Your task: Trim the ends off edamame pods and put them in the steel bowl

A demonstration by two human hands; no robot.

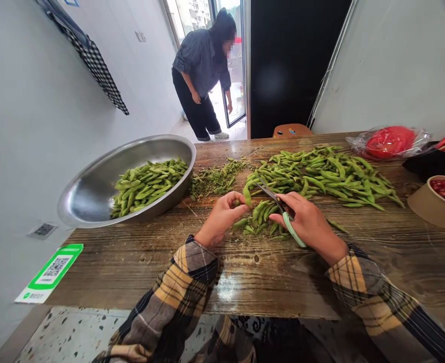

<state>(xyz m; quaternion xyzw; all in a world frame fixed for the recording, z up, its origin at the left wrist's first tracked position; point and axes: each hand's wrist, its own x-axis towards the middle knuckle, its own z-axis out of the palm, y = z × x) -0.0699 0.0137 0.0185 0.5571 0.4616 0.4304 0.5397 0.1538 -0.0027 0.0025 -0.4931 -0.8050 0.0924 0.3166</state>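
My left hand (226,216) pinches a green edamame pod (247,195) that stands up from the fingertips. In my right hand (301,217) is a pair of scissors (293,231) with pale green handles, its blades pointing up and left toward the top of that pod. Below the blades lies a small pile of pods (262,218). Behind it spreads a larger heap of pods (331,174). Snipped scraps (218,179) lie to the left of the heap. Further left, a steel basin (89,186), tilted, holds many more pods (148,186).
The wooden table (139,272) carries a green QR card (52,269) at its left edge. At right are a red bundle in clear plastic (390,142) and a paper bowl (426,201) of red pieces. Beyond the table a person (203,65) bends by a glass door.
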